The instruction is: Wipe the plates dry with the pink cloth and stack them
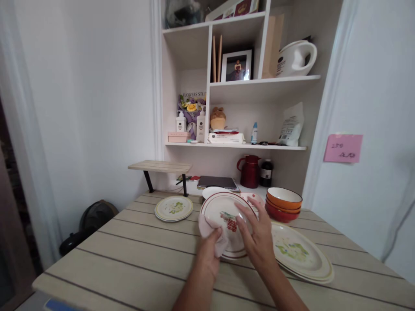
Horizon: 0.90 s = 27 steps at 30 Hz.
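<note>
My left hand (210, 252) grips the lower left edge of a white plate (227, 207), with a pale pink cloth (218, 242) between fingers and plate. The plate has dark red rings at its rim and a red and green print in its middle. It is tilted up above the table. My right hand (259, 233) is over the plate's right side with its fingers spread; whether the fingertips touch the surface I cannot tell. Just right of that hand lie oval plates (301, 255) with a green leaf print, stacked on the table.
Round plates (173, 208) are stacked at the left of the slatted table (129, 250). Orange and red bowls (283, 201) stand stacked at the back right. Behind the held plate are a white bowl (212, 190) and a dotted dish (248, 197). A small riser (160, 166) stands at the back left.
</note>
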### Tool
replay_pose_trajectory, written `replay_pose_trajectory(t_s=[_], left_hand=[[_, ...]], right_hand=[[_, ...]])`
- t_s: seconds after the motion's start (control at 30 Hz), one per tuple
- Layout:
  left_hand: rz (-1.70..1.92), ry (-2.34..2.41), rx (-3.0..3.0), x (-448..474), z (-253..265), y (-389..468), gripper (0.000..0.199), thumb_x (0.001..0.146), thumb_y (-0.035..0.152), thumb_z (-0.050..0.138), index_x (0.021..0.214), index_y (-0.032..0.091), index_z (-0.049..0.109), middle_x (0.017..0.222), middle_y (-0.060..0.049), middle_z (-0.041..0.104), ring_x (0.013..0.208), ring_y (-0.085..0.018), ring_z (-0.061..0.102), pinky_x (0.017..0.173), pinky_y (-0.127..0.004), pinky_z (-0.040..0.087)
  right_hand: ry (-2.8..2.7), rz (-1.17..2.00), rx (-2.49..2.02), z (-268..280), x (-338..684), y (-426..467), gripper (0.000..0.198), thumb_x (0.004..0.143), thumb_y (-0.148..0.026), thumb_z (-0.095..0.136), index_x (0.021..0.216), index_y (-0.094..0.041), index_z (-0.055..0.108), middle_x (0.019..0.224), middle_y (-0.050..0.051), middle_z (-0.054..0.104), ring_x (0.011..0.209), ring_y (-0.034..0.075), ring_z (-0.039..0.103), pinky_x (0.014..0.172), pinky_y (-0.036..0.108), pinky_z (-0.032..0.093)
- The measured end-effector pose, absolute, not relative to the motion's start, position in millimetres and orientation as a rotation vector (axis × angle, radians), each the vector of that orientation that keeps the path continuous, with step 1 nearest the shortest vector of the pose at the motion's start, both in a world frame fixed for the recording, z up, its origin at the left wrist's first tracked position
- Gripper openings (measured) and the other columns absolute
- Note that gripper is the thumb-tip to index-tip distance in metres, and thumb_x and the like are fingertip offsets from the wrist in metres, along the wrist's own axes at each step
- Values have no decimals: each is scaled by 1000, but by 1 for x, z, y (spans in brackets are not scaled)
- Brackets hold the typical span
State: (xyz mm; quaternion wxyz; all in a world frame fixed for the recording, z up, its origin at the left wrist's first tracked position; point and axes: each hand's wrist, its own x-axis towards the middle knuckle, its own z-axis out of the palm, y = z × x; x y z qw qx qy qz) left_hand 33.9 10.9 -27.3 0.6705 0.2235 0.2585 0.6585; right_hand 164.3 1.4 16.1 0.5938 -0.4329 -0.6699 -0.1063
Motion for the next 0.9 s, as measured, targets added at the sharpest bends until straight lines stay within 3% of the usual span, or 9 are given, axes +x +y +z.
replay_pose_trajectory(t_s=[0.1, 0.2, 0.33, 0.47, 0.57, 0.73, 0.9], left_hand=[[1457, 515, 622, 40, -30, 8, 48, 62, 22, 82, 107, 13, 69, 109, -15, 73, 96, -28, 70, 82, -34, 55], [1418, 519, 713, 46, -33, 6, 43, 68, 31, 78, 105, 13, 70, 106, -15, 74, 100, -29, 68, 82, -34, 54], [1364, 579, 701, 48, -32, 3, 53, 64, 29, 81, 114, 19, 66, 105, -12, 74, 93, -27, 69, 77, -34, 54], [1360, 649, 675, 46, -29, 2, 54, 57, 21, 81, 109, 14, 67, 97, -12, 75, 80, -25, 70, 71, -34, 54], [1349, 722, 672, 45, -29, 3, 50, 54, 18, 79, 103, 12, 69, 89, -11, 75, 71, -23, 68, 65, -32, 51], [1325, 723, 710, 44, -31, 4, 49, 54, 19, 77, 102, 12, 69, 90, -11, 75, 73, -23, 67, 64, -30, 50], [1295, 758, 751, 44, -34, 5, 53, 53, 21, 78, 104, 12, 68, 89, -12, 75, 70, -22, 66, 63, -31, 49]], right_hand=[[-1889, -192, -891, 18, 154, -8, 30, 94, -35, 45, 110, -33, 70, 143, 4, 48, 133, 28, 40, 107, 51, 33], [-2070, -165, -939, 18, 148, -11, 31, 94, -39, 44, 94, -32, 74, 149, 0, 45, 137, 30, 35, 108, 53, 30], [-2075, -160, -1174, 18, 152, -5, 34, 93, -39, 45, 80, -29, 75, 146, 1, 49, 136, 32, 35, 108, 55, 28], [-1896, -218, -1321, 17, 164, 4, 29, 91, -33, 46, 92, -28, 75, 142, 7, 52, 129, 31, 43, 104, 52, 33], [-1836, -271, -1369, 15, 169, 8, 28, 90, -31, 48, 100, -32, 74, 140, 6, 53, 129, 30, 43, 103, 52, 32], [-1816, -319, -1430, 12, 168, 10, 21, 86, -32, 57, 99, -32, 73, 142, 6, 51, 130, 31, 41, 103, 51, 31], [-1693, -351, -1510, 10, 171, 10, 35, 81, -27, 61, 116, -31, 66, 149, 9, 41, 128, 33, 44, 100, 52, 34]])
